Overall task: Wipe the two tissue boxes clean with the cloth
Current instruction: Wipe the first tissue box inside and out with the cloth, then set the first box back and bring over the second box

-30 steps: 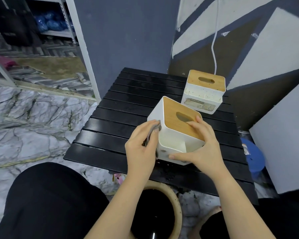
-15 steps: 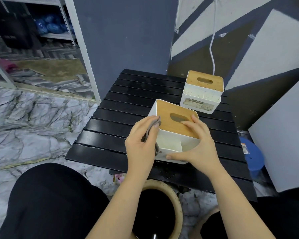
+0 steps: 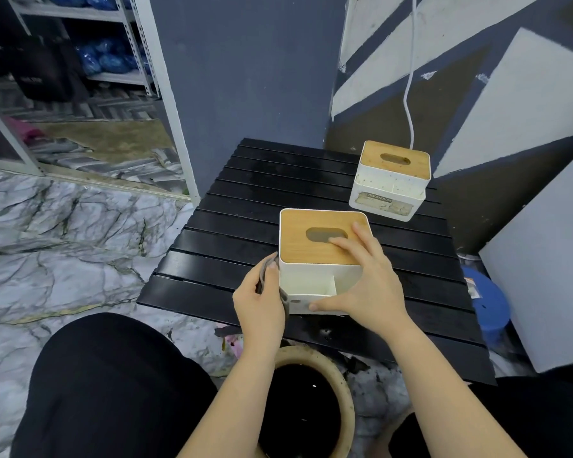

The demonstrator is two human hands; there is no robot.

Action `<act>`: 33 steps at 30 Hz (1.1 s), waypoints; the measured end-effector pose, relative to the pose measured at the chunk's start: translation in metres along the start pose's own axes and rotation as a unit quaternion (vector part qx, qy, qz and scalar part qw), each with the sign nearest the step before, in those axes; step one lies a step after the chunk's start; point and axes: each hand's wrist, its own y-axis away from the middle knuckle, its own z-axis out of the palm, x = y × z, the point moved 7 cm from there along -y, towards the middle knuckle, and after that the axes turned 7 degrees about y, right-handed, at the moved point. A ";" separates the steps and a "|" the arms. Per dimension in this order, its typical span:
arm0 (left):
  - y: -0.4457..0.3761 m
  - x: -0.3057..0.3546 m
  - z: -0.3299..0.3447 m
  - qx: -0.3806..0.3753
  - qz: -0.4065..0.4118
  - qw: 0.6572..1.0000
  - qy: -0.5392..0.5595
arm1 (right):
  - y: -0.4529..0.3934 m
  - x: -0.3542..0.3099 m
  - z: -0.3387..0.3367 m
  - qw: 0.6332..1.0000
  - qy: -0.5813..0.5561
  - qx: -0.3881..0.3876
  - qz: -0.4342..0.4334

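Two white tissue boxes with wooden lids stand on a black slatted table (image 3: 232, 233). The near tissue box (image 3: 311, 246) sits flat near the table's front edge. My right hand (image 3: 361, 279) grips it, fingers on the lid by the slot, thumb on its front wall. My left hand (image 3: 262, 299) presses a grey cloth (image 3: 264, 272) against the box's left side; most of the cloth is hidden in the hand. The far tissue box (image 3: 392, 180), speckled and with a worn label, stands at the back right, untouched.
A tan basin (image 3: 341, 401) of dark water sits on the floor between my knees, below the table's front edge. A blue stool (image 3: 492, 302) and a white panel (image 3: 549, 259) stand to the right. A white cable (image 3: 411, 77) hangs down the wall behind the far box.
The near box was tilted up on an edge; it now rests flat on the table. My left hand with the cloth has stayed on its left side, sliding lower.
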 end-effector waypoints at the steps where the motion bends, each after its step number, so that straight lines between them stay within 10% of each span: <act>1: -0.002 -0.002 -0.003 0.004 -0.006 1.000 0.000 | 0.000 -0.002 0.002 1.000 0.010 -0.001 0.000; 9: -0.019 0.019 -0.018 0.052 0.011 0.997 0.062 | 0.023 0.020 0.018 0.968 -0.241 0.007 0.068; 18: -0.009 0.005 0.013 -0.323 -0.043 0.941 -0.095 | 0.034 0.035 0.025 0.953 -0.292 0.021 0.073; 33: -0.135 0.053 0.079 -0.354 0.149 0.903 -0.192 | -0.103 0.030 0.026 0.952 -0.298 0.049 0.045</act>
